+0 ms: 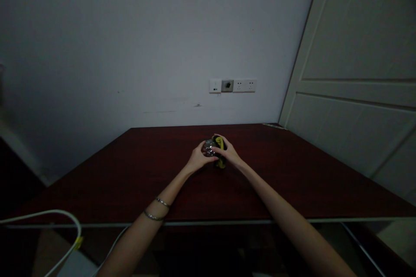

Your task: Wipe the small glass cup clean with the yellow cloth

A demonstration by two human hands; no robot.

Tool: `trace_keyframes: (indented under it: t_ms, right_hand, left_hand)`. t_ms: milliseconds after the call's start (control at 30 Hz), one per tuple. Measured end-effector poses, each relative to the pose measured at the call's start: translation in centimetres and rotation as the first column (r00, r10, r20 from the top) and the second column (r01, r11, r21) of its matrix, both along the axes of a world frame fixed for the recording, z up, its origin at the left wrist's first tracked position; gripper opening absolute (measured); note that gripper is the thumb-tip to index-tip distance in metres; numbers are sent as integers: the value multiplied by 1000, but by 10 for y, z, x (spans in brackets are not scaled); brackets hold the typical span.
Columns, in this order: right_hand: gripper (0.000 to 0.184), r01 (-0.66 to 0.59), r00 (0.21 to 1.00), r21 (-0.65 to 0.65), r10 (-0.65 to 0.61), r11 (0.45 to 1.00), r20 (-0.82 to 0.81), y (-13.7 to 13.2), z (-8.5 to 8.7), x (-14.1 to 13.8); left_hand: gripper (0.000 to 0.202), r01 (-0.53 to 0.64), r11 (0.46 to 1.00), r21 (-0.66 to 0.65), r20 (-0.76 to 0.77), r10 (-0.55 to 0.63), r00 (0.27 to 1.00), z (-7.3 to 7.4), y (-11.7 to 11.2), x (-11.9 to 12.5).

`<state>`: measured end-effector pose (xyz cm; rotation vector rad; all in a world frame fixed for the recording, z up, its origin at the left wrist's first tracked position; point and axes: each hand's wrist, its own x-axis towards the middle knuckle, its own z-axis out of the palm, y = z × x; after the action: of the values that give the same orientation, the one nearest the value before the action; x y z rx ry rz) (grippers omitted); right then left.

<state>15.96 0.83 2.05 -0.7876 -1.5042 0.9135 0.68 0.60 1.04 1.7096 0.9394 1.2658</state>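
My left hand (196, 159) cups a small silvery lump (208, 148) while my right hand (230, 152) closes around a yellow-and-black cloth (220, 142) pressed against it. Both are held between my palms, low at the smooth, dark red counter (292, 173). The lump glints like crinkled foil or faceted glass; I cannot tell which. It looks light and possibly slippery, best gripped around its rounded sides. The cloth seems soft and limp. Two thin metal bracelets (162, 202) ring my left forearm, and white sockets (232, 85) line the wall beyond my fingers.
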Motion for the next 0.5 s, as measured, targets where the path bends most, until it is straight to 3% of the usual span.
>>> trace_keyframes:
  t_ms: [133, 200, 300, 400, 500]
  right_hand:
    - [34, 53, 991, 225, -79, 973, 105, -5, 8, 5]
    - [29, 73, 979, 353, -135, 933, 154, -9, 8, 4]
    - [29, 4, 932, 518, -191, 855, 307, -15, 7, 1]
    - [30, -52, 891, 581, -224, 812, 394, -19, 5, -1]
    - [28, 19, 916, 577, -245, 816, 316, -18, 4, -3]
  left_hand:
    - [78, 3, 999, 44, -28, -2, 1000, -1, -2, 3]
    - [78, -5, 998, 64, -56, 9, 998, -2, -3, 4]
    - [69, -15, 993, 114, -96, 26, 995, -2, -5, 3]
    - [64, -17, 980, 200, -115, 41, 993, 1, -8, 3]
    - [68, 5, 975, 223, -126, 24, 992, 4, -11, 3]
